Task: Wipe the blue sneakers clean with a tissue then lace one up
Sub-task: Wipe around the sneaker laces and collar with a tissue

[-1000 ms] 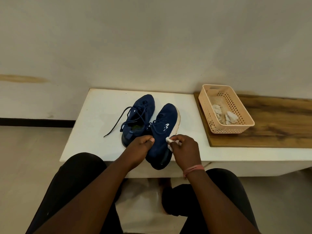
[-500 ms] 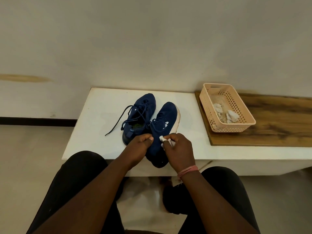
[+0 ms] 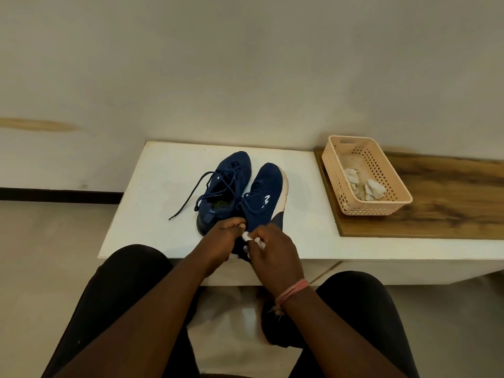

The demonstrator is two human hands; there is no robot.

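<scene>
Head view looks down on a white bench against a pale wall, with a wooden slab lying on its right part. On that slab stands a peach plastic basket holding a few crumpled, greyish used tissues.

Two blue sneakers stand side by side near the bench's front edge, toes toward the wall. The left sneaker sits flat with its laces loose, one lace end trailing out over the bench. The right sneaker touches it and is tipped so its white sole edge shows; its heel hangs at the bench's front edge between the hands.

The left hand curls round the heel end of the right sneaker and steadies it. The right hand pinches a small white tissue in curled fingers and holds it against the sneaker's heel side.

Judging from this, the wiping stage is under way on the right sneaker. Whether the left sneaker has been cleaned cannot be told. Both sneakers appear to have laces threaded but untied, so the lacing step looks not yet begun.
</scene>
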